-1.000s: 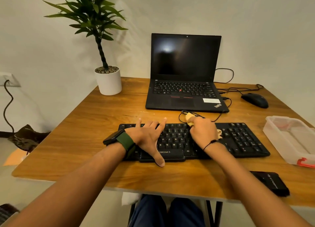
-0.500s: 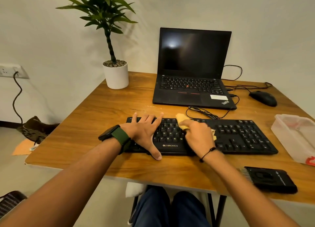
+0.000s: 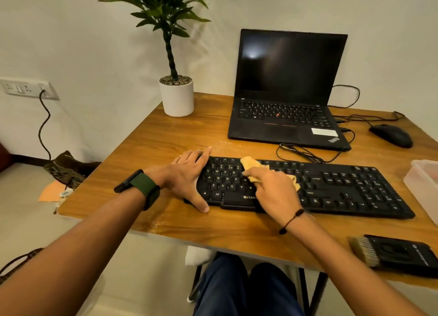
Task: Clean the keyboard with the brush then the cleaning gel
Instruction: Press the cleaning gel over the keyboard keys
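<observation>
A black keyboard (image 3: 343, 187) lies across the wooden table (image 3: 166, 140). My left hand (image 3: 187, 175) rests flat over the keyboard's left end, fingers straight, thumb at the front edge. My right hand (image 3: 272, 192) presses a lump of yellow cleaning gel (image 3: 250, 165) onto the keys left of the middle; the gel sticks out beyond my fingers and at the hand's right side. The black brush (image 3: 393, 254), bristles pointing left, lies on the table's near right corner, apart from both hands.
An open black laptop (image 3: 286, 116) stands behind the keyboard, with cables (image 3: 301, 153) between them. A black mouse (image 3: 391, 135) sits far right, a clear plastic box (image 3: 424, 185) at the right edge. A potted plant (image 3: 176, 95) stands at the back left corner.
My right hand has slid the gel leftward along the keys. My left hand has shifted toward the keyboard's left end. The view has turned left.
</observation>
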